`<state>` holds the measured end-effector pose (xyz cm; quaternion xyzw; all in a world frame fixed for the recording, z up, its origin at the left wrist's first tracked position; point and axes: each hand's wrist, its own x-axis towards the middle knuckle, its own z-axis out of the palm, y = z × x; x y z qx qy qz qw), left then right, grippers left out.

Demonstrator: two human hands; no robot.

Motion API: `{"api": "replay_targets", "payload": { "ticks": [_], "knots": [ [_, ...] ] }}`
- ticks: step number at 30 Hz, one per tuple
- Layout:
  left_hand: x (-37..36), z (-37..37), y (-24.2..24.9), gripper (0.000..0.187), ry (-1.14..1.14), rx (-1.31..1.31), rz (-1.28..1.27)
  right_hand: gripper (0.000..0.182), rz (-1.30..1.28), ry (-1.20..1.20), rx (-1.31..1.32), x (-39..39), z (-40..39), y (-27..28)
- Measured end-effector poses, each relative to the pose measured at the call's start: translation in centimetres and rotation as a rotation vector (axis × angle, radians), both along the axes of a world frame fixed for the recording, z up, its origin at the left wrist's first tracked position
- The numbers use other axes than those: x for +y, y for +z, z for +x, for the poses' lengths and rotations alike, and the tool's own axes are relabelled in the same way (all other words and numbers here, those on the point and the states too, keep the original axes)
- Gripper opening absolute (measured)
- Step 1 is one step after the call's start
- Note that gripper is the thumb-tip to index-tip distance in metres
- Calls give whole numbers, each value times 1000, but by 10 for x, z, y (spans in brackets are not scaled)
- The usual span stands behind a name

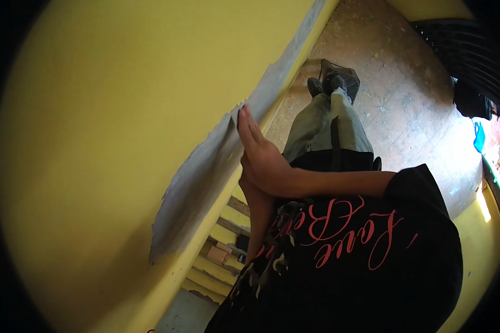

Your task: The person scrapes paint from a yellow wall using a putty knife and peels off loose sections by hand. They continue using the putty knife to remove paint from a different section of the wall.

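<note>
My right hand (269, 169) reaches across my body to the yellow wall (105, 122), its fingers stretched along the surface. Under the fingertips shows the dark edge of a thin flat thing (236, 123), too hidden to name. Beneath my right hand is my left hand (249, 173), mostly covered, its fingers out of sight. Both hands touch or nearly touch each other at a long bare grey patch (191, 183), where the yellow paint has a ragged edge. The patch runs along the wall's border, above and below the hands.
My feet are on a black crate-like stand (341, 75) on the dusty tiled floor (394, 111). Beyond the wall's edge lie yellow-fronted steps (214, 277) with a small brown box (219, 255). At the right are a dark ribbed object (466, 55) and a blue item (479, 136).
</note>
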<state>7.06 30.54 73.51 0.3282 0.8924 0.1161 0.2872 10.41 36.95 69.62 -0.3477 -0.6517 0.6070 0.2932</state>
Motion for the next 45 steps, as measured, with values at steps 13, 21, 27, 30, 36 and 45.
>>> {"api": "replay_targets", "payload": {
  "ticks": [13, 21, 27, 30, 36, 45],
  "knots": [
    [3, 11, -17, 51, 1, -1, 15, 78, -171, 76, 9, 28, 9, -1],
    [6, 7, -22, 48, -3, -5, 29, 81, 51, -94, -42, 24, 2, -17],
    [14, -6, -17, 44, -36, 31, 75, 81, -25, -73, -20, 13, -3, -12],
    [54, -32, -22, 29, -50, -226, 141, 81, -237, -215, -16, 64, -3, -14],
    [26, -2, -27, 37, -38, -69, -21, 82, -88, -95, -77, 27, 5, -28],
    [20, -11, -23, 35, -27, -62, -123, 78, -267, -24, 4, 37, -1, -15]
  ]
}}
